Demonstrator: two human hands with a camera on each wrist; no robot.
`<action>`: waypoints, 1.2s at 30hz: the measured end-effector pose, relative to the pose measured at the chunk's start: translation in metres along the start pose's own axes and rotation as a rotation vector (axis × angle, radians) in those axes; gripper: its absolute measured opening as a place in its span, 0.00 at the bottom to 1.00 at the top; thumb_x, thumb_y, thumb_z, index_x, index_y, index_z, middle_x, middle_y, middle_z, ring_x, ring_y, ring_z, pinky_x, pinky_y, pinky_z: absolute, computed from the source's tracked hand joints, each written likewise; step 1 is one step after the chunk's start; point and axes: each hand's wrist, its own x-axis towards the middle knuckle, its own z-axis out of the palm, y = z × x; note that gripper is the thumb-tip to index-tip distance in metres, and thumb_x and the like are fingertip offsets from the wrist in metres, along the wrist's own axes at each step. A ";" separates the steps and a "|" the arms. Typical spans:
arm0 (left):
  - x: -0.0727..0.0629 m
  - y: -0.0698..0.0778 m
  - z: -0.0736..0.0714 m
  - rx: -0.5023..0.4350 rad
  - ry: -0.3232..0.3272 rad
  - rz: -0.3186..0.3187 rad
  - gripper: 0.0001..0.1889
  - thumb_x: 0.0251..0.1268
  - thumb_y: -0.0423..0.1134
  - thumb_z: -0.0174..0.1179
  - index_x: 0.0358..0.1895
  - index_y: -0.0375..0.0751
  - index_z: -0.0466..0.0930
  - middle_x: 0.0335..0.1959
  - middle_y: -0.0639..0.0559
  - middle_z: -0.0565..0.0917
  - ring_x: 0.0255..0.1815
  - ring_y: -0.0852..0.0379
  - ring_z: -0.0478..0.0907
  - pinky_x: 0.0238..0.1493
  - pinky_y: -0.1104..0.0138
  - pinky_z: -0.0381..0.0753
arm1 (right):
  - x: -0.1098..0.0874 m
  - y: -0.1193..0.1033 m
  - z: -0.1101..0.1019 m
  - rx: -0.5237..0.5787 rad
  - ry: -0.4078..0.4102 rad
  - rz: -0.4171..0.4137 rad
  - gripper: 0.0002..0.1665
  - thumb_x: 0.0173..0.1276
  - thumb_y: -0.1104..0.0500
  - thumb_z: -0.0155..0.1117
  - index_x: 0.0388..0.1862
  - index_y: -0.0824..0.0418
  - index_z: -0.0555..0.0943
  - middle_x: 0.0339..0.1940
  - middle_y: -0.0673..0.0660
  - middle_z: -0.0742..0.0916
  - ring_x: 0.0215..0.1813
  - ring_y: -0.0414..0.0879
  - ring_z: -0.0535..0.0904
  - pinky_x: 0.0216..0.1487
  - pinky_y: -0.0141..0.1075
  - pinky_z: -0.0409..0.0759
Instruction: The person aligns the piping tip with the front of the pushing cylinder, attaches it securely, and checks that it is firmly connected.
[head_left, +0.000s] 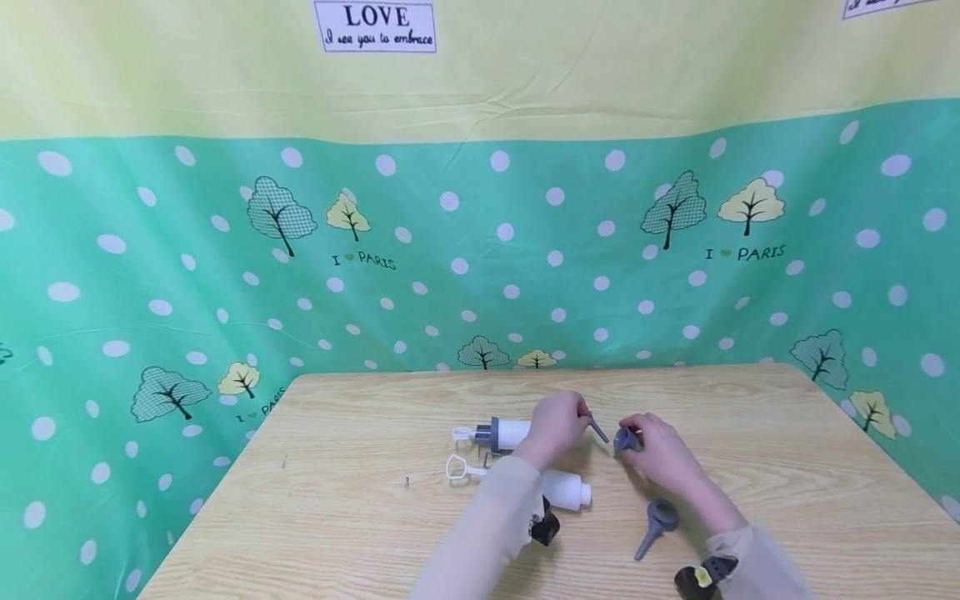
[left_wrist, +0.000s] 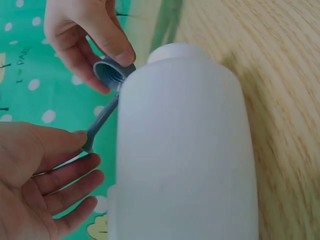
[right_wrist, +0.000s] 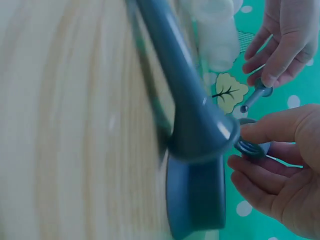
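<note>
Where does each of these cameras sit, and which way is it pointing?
Head: on the person's head, facing forward and down over the table toward the patterned cloth; left hand, right hand and sleeves show.
Left wrist: on that wrist, looking past a white bottle; both hands show.
Right wrist: on that wrist, looking past a grey spouted piece; both hands show.
Both wrist views share the small tube and threaded cap.

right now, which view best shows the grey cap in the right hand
Left wrist view: the grey cap shows its open, threaded inside. The head view shows it small; the right wrist view, partly hidden by the right hand.
</note>
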 end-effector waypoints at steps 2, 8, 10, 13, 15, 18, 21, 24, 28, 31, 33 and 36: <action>-0.002 -0.001 -0.004 -0.022 0.017 -0.003 0.05 0.56 0.41 0.61 0.25 0.48 0.79 0.20 0.61 0.77 0.21 0.65 0.70 0.26 0.74 0.70 | 0.000 -0.002 0.001 0.032 0.003 0.007 0.25 0.50 0.66 0.66 0.49 0.70 0.75 0.44 0.66 0.81 0.44 0.58 0.78 0.46 0.49 0.76; -0.007 -0.003 -0.012 -0.123 0.060 -0.021 0.03 0.54 0.41 0.62 0.28 0.47 0.80 0.23 0.59 0.80 0.20 0.66 0.70 0.24 0.75 0.69 | 0.002 -0.009 0.004 0.109 0.021 0.046 0.25 0.52 0.63 0.67 0.50 0.69 0.75 0.45 0.66 0.82 0.46 0.60 0.79 0.47 0.49 0.77; -0.009 -0.004 -0.015 -0.150 0.076 -0.014 0.03 0.54 0.41 0.63 0.29 0.47 0.81 0.24 0.59 0.81 0.21 0.66 0.71 0.24 0.75 0.70 | 0.002 -0.012 0.005 0.132 0.031 0.054 0.25 0.52 0.62 0.68 0.50 0.68 0.75 0.43 0.65 0.83 0.46 0.59 0.79 0.47 0.48 0.77; -0.013 -0.006 -0.018 -0.165 0.117 0.011 0.04 0.53 0.42 0.64 0.28 0.48 0.81 0.25 0.60 0.81 0.23 0.67 0.71 0.25 0.76 0.70 | 0.003 -0.017 0.006 0.155 0.051 0.052 0.24 0.52 0.61 0.69 0.48 0.66 0.77 0.41 0.62 0.84 0.45 0.58 0.80 0.47 0.48 0.77; -0.016 -0.008 -0.019 -0.165 0.148 0.029 0.04 0.53 0.43 0.64 0.28 0.49 0.81 0.25 0.61 0.81 0.24 0.67 0.71 0.26 0.76 0.69 | 0.004 -0.020 0.007 0.167 0.063 0.049 0.24 0.51 0.60 0.70 0.47 0.65 0.77 0.40 0.60 0.85 0.45 0.56 0.80 0.47 0.48 0.77; -0.022 -0.011 -0.021 -0.163 0.188 0.041 0.05 0.53 0.44 0.64 0.27 0.50 0.81 0.25 0.62 0.80 0.24 0.67 0.71 0.26 0.76 0.69 | 0.005 -0.025 0.009 0.183 0.075 0.041 0.23 0.50 0.59 0.71 0.45 0.64 0.77 0.39 0.58 0.85 0.44 0.55 0.80 0.46 0.47 0.77; -0.027 -0.012 -0.022 -0.177 0.220 0.041 0.05 0.53 0.45 0.64 0.27 0.50 0.81 0.25 0.62 0.80 0.25 0.67 0.71 0.27 0.75 0.69 | 0.006 -0.029 0.010 0.203 0.089 0.042 0.23 0.48 0.59 0.72 0.44 0.62 0.77 0.38 0.56 0.85 0.44 0.53 0.80 0.45 0.45 0.78; -0.033 -0.014 -0.023 -0.195 0.253 0.043 0.05 0.52 0.45 0.64 0.27 0.50 0.81 0.27 0.61 0.80 0.28 0.65 0.73 0.29 0.75 0.70 | 0.006 -0.034 0.010 0.219 0.098 0.042 0.22 0.48 0.59 0.73 0.42 0.61 0.77 0.37 0.54 0.84 0.43 0.52 0.80 0.45 0.46 0.77; -0.041 -0.015 -0.023 -0.221 0.282 0.027 0.04 0.51 0.44 0.65 0.28 0.50 0.82 0.30 0.60 0.80 0.32 0.62 0.75 0.33 0.74 0.71 | 0.006 -0.039 0.011 0.229 0.102 0.042 0.21 0.47 0.59 0.73 0.40 0.60 0.76 0.35 0.53 0.84 0.43 0.50 0.80 0.47 0.48 0.75; -0.045 -0.016 -0.023 -0.248 0.296 0.016 0.04 0.51 0.44 0.65 0.29 0.51 0.82 0.30 0.60 0.79 0.32 0.63 0.74 0.33 0.74 0.71 | 0.006 -0.041 0.010 0.227 0.105 0.044 0.21 0.46 0.60 0.74 0.39 0.60 0.75 0.35 0.53 0.83 0.42 0.49 0.79 0.47 0.48 0.74; -0.048 -0.016 -0.023 -0.265 0.303 0.018 0.04 0.51 0.43 0.65 0.29 0.50 0.82 0.29 0.60 0.79 0.32 0.62 0.74 0.34 0.74 0.71 | 0.007 -0.042 0.010 0.229 0.106 0.041 0.22 0.46 0.60 0.74 0.39 0.60 0.75 0.36 0.53 0.83 0.42 0.50 0.79 0.48 0.48 0.73; -0.052 -0.017 -0.023 -0.282 0.310 0.032 0.04 0.50 0.43 0.66 0.29 0.49 0.82 0.30 0.60 0.80 0.33 0.61 0.75 0.35 0.74 0.71 | 0.007 -0.043 0.010 0.229 0.104 0.033 0.22 0.45 0.61 0.74 0.38 0.61 0.74 0.35 0.54 0.82 0.42 0.50 0.79 0.49 0.50 0.72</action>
